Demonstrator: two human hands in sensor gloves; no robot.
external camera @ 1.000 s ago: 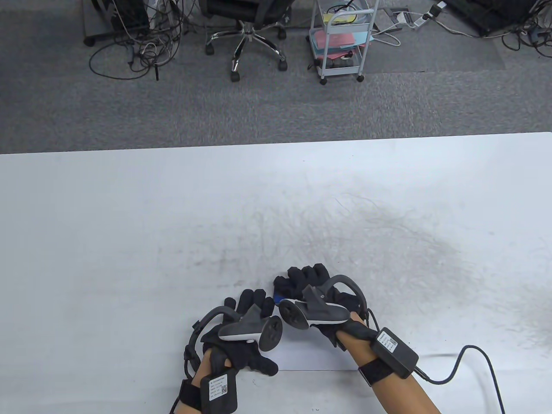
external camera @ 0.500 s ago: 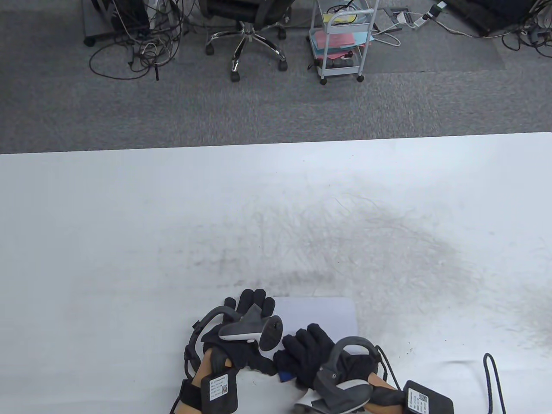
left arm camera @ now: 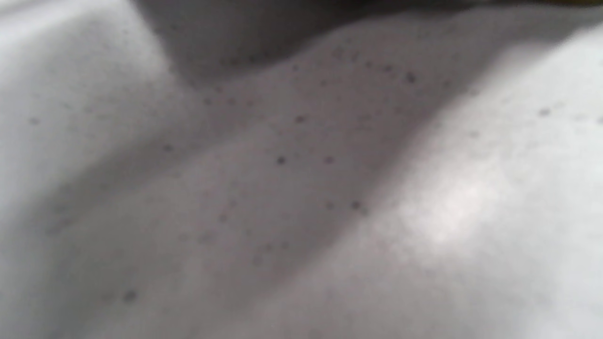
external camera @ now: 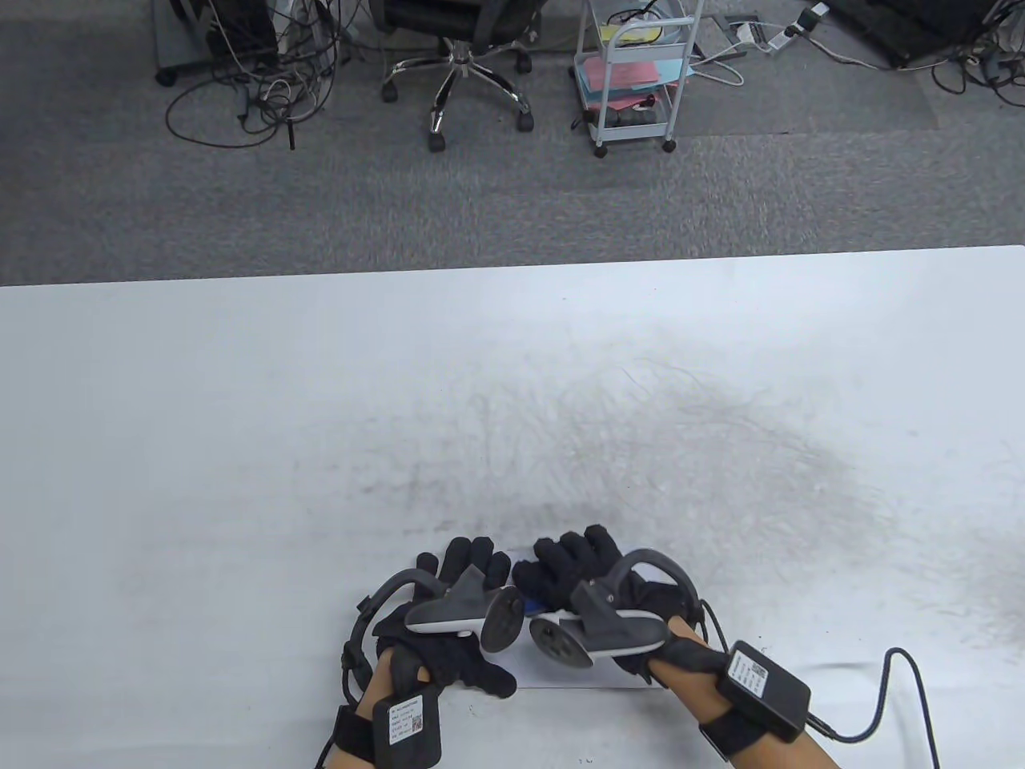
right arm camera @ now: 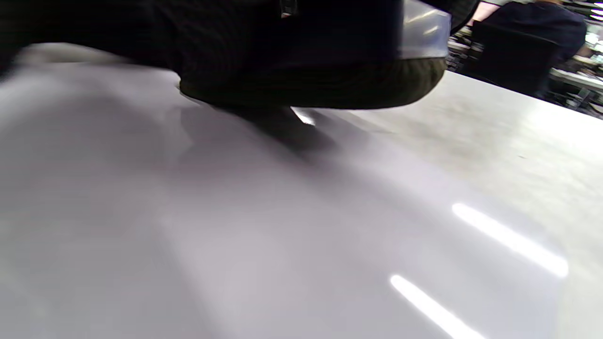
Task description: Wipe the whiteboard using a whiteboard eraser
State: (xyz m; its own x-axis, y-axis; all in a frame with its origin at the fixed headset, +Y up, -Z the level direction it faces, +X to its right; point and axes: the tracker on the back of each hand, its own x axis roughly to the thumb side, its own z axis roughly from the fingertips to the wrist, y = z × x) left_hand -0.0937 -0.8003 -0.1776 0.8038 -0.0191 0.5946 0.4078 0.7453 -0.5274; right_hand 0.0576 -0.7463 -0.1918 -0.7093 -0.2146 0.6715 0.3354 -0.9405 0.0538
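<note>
A small whiteboard (external camera: 594,674) lies flat on the table near the front edge, mostly covered by my hands. My right hand (external camera: 578,565) grips a whiteboard eraser and presses it on the board's far part; only a blue corner of the eraser (external camera: 533,602) shows. In the right wrist view the eraser's dark underside (right arm camera: 330,89) sits on the glossy board (right arm camera: 282,235). My left hand (external camera: 469,567) rests at the board's left edge with fingers stretched forward, holding nothing. The left wrist view shows only a blurred, speckled surface.
The white table (external camera: 240,416) has grey smudges and scratch marks (external camera: 705,448) beyond the board. A cable (external camera: 897,689) runs from my right wrist pack across the table. An office chair (external camera: 472,72) and a small cart (external camera: 637,76) stand on the carpet beyond.
My right hand with the eraser slid toward me over the board, then back away to the board's far part. My left hand has not moved.
</note>
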